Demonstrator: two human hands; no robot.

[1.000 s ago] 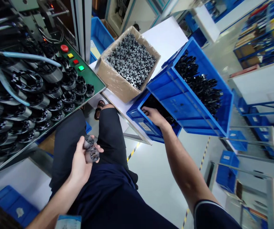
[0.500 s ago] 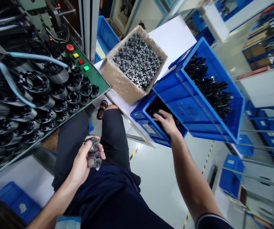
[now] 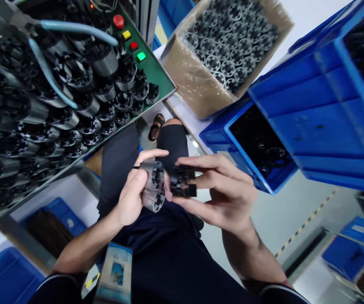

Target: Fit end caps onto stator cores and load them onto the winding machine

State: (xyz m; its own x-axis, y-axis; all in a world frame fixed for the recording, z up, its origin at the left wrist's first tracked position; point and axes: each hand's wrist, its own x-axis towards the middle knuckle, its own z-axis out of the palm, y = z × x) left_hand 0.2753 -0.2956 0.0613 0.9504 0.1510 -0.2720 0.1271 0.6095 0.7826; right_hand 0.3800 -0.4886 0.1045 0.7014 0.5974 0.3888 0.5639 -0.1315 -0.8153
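Two grey metal ring-shaped cores [image 3: 153,185], slotted inside, sit side by side in my left hand [image 3: 133,196], their open ends turned to the right. Fingers and thumb are closed around them. Between the fingertips of my right hand [image 3: 222,190] is a black plastic part [image 3: 183,181], blurred by motion. It is held just right of the metal cores, close to their open ends; whether it touches them I cannot tell. Both hands are over my lap.
A green-topped bench [image 3: 164,82] at left carries many cores with black fittings, pliers [image 3: 47,63] and coloured buttons [image 3: 118,22]. A cardboard box [image 3: 197,86] of metal cores stands ahead. Right of it are a blue bin [image 3: 221,131] of black parts and a larger blue bin [image 3: 302,122].
My right hand has come out of the smaller blue bin with a black plastic part and moved left to the cores. My left hand has turned the cores' open ends rightward. The view has shifted.
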